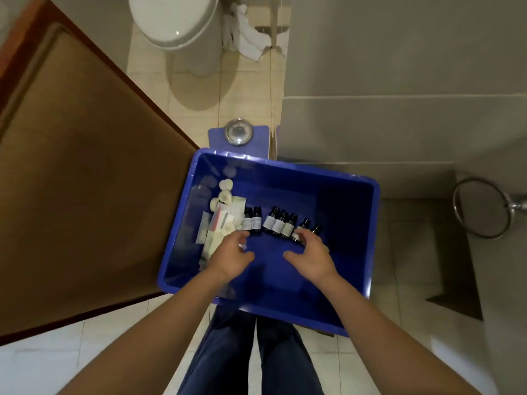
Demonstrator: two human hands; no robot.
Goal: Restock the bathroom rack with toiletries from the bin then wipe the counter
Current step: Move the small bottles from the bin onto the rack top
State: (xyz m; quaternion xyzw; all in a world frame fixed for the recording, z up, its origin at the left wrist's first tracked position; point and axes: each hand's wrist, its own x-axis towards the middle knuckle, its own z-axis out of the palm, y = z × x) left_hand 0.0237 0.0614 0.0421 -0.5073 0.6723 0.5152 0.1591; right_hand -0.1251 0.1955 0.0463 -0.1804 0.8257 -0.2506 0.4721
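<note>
A blue plastic bin (368, 195) stands on the tiled floor in front of me. Several small dark bottles with white labels (279, 223) lie in a row on its bottom. White packets and round soaps (221, 212) are piled at its left side. Both my hands reach into the bin. My left hand (231, 253) hovers over the packets, fingers loosely curled, holding nothing that I can see. My right hand (312, 253) spreads over the rightmost bottles, fingertips at or just above them.
An open brown wooden door (85, 181) is on the left. A white toilet (176, 21) and crumpled white towels (248, 38) are at the top. A blue bathroom scale (238, 135) lies behind the bin. A chrome towel ring (482, 212) hangs at right.
</note>
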